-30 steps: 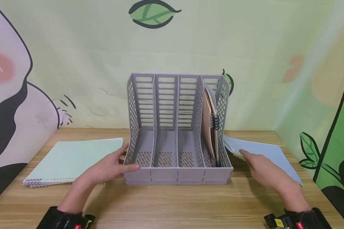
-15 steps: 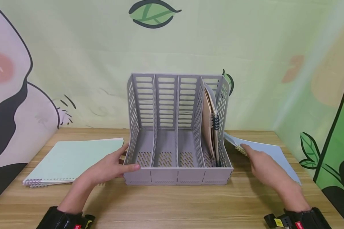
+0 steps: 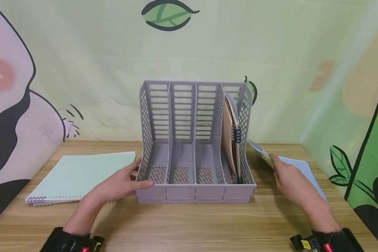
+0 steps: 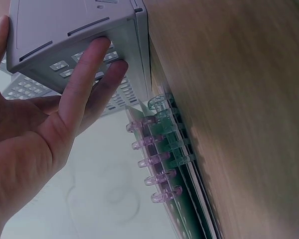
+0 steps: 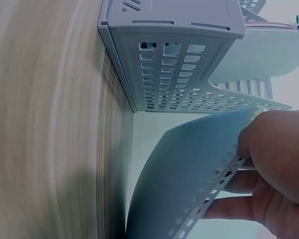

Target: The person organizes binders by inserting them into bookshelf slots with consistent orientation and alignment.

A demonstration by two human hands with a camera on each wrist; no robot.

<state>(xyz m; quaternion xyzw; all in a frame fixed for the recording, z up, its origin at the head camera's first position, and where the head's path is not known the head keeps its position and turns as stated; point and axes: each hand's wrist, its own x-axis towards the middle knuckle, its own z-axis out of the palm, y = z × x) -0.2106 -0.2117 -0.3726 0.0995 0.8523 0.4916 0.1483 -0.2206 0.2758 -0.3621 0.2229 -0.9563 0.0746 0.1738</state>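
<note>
A grey file rack (image 3: 182, 193) with upright dividers stands mid-table. My left hand (image 3: 121, 180) holds its left front corner, thumb over the front rim and fingers (image 4: 79, 82) against the perforated side wall. Right of the rack, my right hand (image 3: 293, 183) pinches a blue spiral notebook (image 3: 297, 164) by its bound edge. In the right wrist view the blue cover (image 5: 189, 162) hangs tilted beside the rack's side wall, its punched holes facing the thumb and fingers. Part of the notebook is hidden behind the hand.
Green notebooks (image 3: 88, 175) with spiral bindings lie stacked on the wooden table (image 3: 189, 227), left of the rack. Brown-covered spiral notebooks (image 3: 228, 136) stand in the rack's rightmost compartment. A printed cloth backdrop (image 3: 192, 52) rises behind the table.
My right hand has raised the blue notebook's bound edge and turned it more upright, with the notebook shifting slightly. The left hand and the rack have stayed put.
</note>
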